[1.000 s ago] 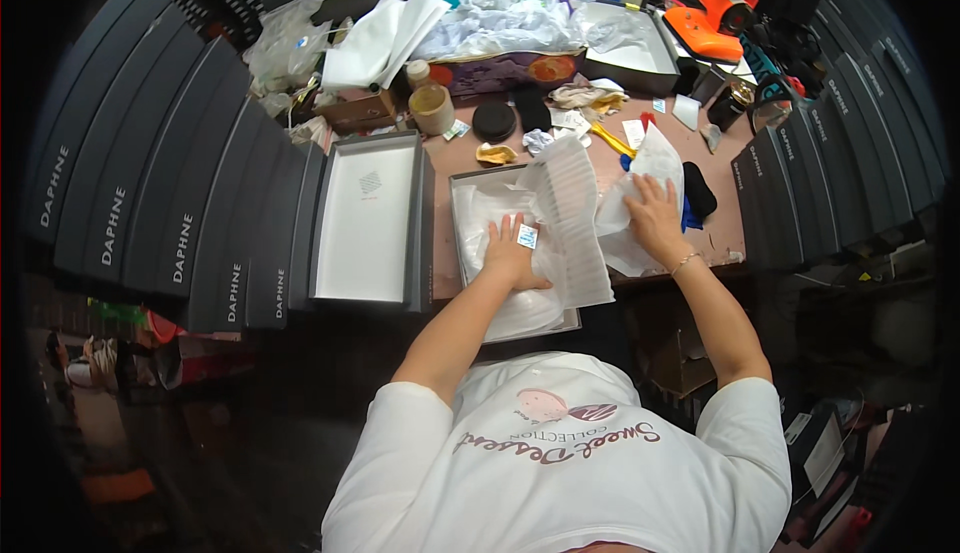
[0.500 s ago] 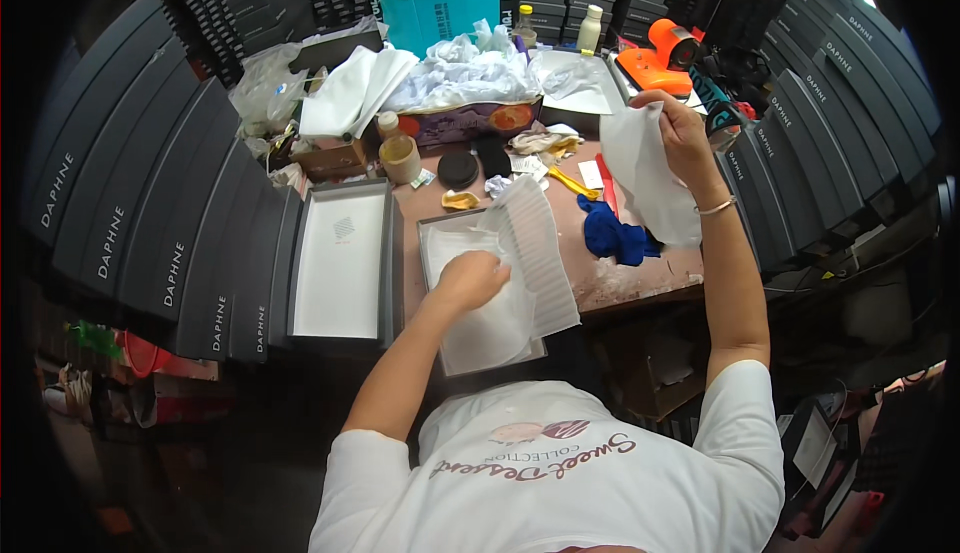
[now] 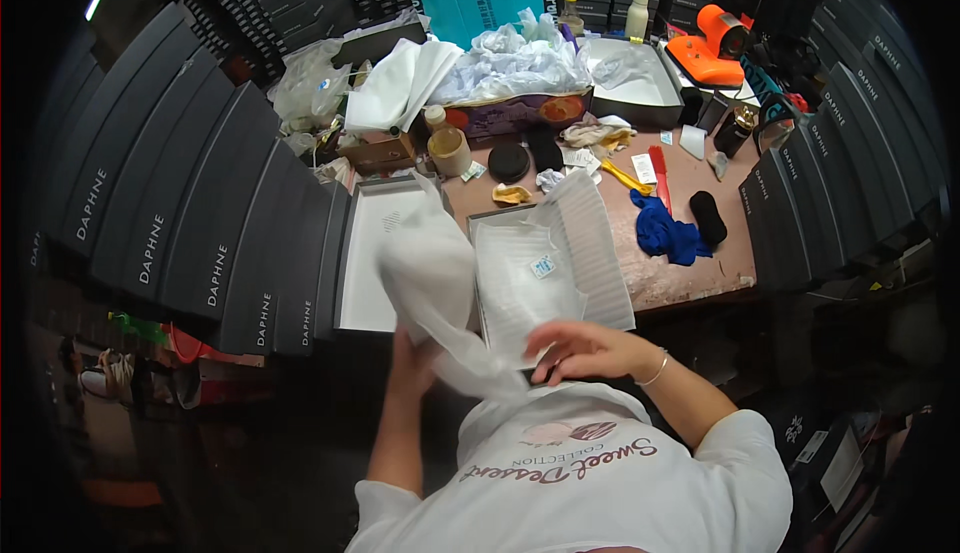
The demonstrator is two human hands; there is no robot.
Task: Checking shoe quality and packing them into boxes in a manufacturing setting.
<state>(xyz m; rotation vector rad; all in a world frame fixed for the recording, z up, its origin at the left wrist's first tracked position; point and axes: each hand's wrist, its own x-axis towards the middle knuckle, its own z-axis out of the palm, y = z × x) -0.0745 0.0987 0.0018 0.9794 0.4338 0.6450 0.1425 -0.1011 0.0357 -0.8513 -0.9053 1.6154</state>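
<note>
A white translucent bag (image 3: 432, 288) hangs blurred in front of me, over the near edge of the table. My left hand (image 3: 412, 351) grips it from below, mostly hidden behind it. My right hand (image 3: 585, 348) pinches the bag's lower corner near my chest. Just beyond lies an open box (image 3: 612, 298) lined with white tissue paper (image 3: 525, 278) that carries a small sticker. To its left lies the box's empty lid (image 3: 372, 253).
Stacks of dark boxes (image 3: 190, 223) wall the left and right (image 3: 830, 183) sides. The brown table (image 3: 690, 273) holds a blue cloth (image 3: 668, 238), a black sock (image 3: 708, 218), a tape roll (image 3: 450, 151), crumpled plastic (image 3: 515, 58) and an orange tool (image 3: 712, 48).
My right hand brought the white bag from the far right of the table down in front of me. My left hand left the tissue in the box and took hold of the bag.
</note>
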